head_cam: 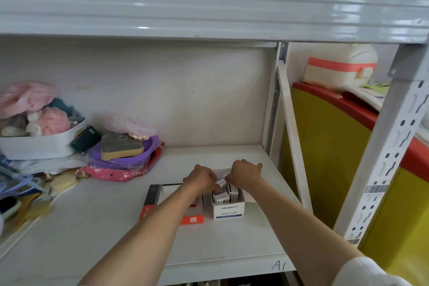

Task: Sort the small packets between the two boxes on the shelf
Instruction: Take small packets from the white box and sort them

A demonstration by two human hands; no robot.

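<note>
Two boxes stand side by side on the white shelf. The white paper clip box on the right holds several small white packets. To its left is an orange and dark box, partly hidden by my left forearm. My left hand and my right hand meet over the white box, fingers pinching one small packet at its top. Which hand bears the packet is hard to tell; both touch it.
A heap of clutter fills the shelf's left side: a white basket of soft items, a purple tray, a pink pouch. A shelf post stands at the right, with yellow and red bins beyond.
</note>
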